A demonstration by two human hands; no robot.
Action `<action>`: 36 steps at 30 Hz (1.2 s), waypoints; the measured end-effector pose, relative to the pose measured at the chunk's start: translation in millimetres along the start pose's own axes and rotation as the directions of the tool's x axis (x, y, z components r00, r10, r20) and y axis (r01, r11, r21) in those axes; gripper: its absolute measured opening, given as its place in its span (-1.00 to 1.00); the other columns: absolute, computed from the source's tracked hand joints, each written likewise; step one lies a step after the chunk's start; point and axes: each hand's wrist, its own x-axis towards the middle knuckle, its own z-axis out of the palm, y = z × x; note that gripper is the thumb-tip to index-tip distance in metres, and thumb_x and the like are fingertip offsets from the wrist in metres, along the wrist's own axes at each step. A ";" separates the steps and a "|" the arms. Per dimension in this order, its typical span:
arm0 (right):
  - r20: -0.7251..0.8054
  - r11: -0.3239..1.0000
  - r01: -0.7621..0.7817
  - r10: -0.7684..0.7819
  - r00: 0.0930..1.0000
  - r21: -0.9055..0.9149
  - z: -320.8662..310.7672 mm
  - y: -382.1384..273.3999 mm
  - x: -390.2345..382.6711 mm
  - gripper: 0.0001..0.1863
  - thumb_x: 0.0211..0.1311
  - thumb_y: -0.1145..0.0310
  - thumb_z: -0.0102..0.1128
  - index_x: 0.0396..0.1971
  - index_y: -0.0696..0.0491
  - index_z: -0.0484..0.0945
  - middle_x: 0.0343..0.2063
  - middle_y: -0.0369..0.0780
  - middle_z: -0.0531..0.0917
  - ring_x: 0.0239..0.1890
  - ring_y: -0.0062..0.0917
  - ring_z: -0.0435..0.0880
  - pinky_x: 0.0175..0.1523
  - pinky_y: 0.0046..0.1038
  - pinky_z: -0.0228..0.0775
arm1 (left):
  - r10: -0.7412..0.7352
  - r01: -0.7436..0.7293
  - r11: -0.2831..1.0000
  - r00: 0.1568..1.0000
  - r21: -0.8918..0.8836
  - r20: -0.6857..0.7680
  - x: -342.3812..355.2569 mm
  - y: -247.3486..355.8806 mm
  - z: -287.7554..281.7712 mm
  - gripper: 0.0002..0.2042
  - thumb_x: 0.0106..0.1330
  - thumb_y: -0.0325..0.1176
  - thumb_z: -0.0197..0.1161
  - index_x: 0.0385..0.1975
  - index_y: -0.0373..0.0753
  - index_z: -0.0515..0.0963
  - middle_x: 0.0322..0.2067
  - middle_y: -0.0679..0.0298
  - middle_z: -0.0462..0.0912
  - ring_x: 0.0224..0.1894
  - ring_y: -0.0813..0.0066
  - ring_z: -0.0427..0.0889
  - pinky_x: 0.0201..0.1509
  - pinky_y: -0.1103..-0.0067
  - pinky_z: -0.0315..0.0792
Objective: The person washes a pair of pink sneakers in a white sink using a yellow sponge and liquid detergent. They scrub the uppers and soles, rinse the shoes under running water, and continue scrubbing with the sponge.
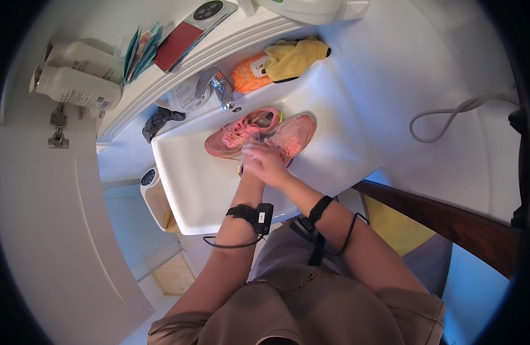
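Note:
Two pink sports shoes lie side by side in a white washbasin (190,195). The left shoe (233,140) has pink laces and a yellow-green lining edge. The right shoe (299,133) looks wet, with whitish foam on its toe. Over the near ends of both shoes my hands come together. My right hand (269,167) lies across the left one, its fingers curled and slightly blurred. My left hand (249,168) is mostly covered by it, so its fingers do not show. Whatever may be between them is hidden.
A chrome faucet (222,91) rises behind the shoes. On the basin's back ledge sit an orange packet (250,73), a yellow cloth (297,59) and a dark crumpled cloth (161,122). White bottles (78,89) stand at the left; a grey cable (443,118) hangs right.

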 end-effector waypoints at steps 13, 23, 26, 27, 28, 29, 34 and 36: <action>0.078 0.864 0.099 -0.070 0.995 -0.494 -19.8 -6.8 -11.3 -0.53 0.22 0.38 0.05 0.17 0.01 0.51 0.29 -0.13 0.44 0.40 -0.18 0.29 0.45 -0.08 -0.03 | 0.040 -0.011 0.997 0.932 0.080 -0.360 -10.0 -4.7 0.0 -0.57 0.52 -0.09 -0.22 0.19 -0.17 0.42 0.19 0.14 0.50 0.28 0.16 0.41 0.43 0.18 0.19; -0.199 0.870 -0.102 0.004 0.980 -0.483 -33.9 -13.0 -9.7 -0.64 0.10 0.49 0.07 -0.06 0.10 0.62 0.13 0.04 0.54 0.32 -0.08 0.35 0.38 -0.22 0.12 | 0.020 0.008 0.998 0.874 0.055 -0.486 -10.2 -19.8 -7.0 -0.58 0.47 -0.14 -0.23 0.15 -0.18 0.44 0.13 0.13 0.56 0.21 0.18 0.49 0.38 0.26 0.27; -0.043 0.913 -0.302 0.302 0.952 -0.275 -31.9 -15.8 -7.7 -0.58 0.12 0.47 0.09 0.03 0.09 0.58 0.16 -0.01 0.54 0.35 -0.12 0.33 0.43 -0.11 0.02 | -0.081 0.091 0.996 0.942 0.015 -0.325 -11.7 -6.9 -28.7 -0.54 0.49 -0.18 -0.27 0.25 -0.17 0.40 0.21 0.06 0.50 0.28 0.12 0.44 0.40 0.15 0.21; 0.036 0.962 -0.138 0.150 0.988 -0.235 -28.2 -17.5 -11.4 -0.56 0.13 0.44 0.10 0.06 0.08 0.56 0.17 -0.03 0.53 0.35 -0.14 0.34 0.45 -0.09 -0.03 | -0.066 -0.070 0.925 0.938 -0.373 -0.339 -15.7 -4.6 -33.3 -0.55 0.49 -0.18 -0.28 0.22 -0.20 0.41 0.20 0.07 0.51 0.26 0.13 0.45 0.39 0.18 0.23; 0.025 0.966 -0.080 0.089 0.996 -0.248 -27.4 -16.1 -11.4 -0.55 0.13 0.43 0.11 0.08 0.07 0.56 0.16 -0.04 0.54 0.34 -0.14 0.36 0.46 -0.05 -0.05 | -0.050 -0.193 0.693 0.948 -0.695 -0.314 -18.7 -2.2 -35.6 -0.56 0.50 -0.18 -0.29 0.19 -0.23 0.41 0.19 0.07 0.51 0.25 0.14 0.45 0.38 0.21 0.25; 0.014 0.965 -0.023 0.027 1.000 -0.263 -25.4 -16.2 -14.5 -0.54 0.12 0.42 0.12 0.09 0.06 0.56 0.16 -0.05 0.54 0.33 -0.14 0.37 0.46 -0.01 -0.07 | -0.009 -0.259 0.655 0.937 -0.710 -0.351 -20.9 -2.6 -36.5 -0.56 0.50 -0.18 -0.29 0.20 -0.24 0.40 0.20 0.08 0.50 0.26 0.15 0.44 0.39 0.22 0.23; -0.229 0.822 -0.135 0.005 0.973 -0.554 -21.2 -13.8 -22.2 -0.55 0.05 0.37 0.19 0.01 0.06 0.60 0.12 -0.03 0.56 0.26 -0.09 0.42 0.39 0.04 0.06 | 0.016 0.036 0.992 0.909 0.118 -0.416 -23.7 -12.8 -21.5 -0.54 0.48 -0.16 -0.25 0.25 -0.24 0.35 0.23 0.09 0.45 0.30 0.17 0.39 0.40 0.17 0.20; 0.043 0.891 -0.156 0.192 0.980 -0.426 -23.0 -14.3 -21.7 -0.58 0.04 0.35 0.20 -0.03 0.06 0.62 0.13 0.00 0.55 0.25 -0.06 0.43 0.37 0.03 0.09 | 0.023 0.030 0.977 0.969 0.210 -0.246 -22.3 -11.9 -14.3 -0.56 0.49 -0.16 -0.26 0.16 -0.23 0.43 0.15 0.09 0.54 0.19 0.18 0.50 0.36 0.20 0.27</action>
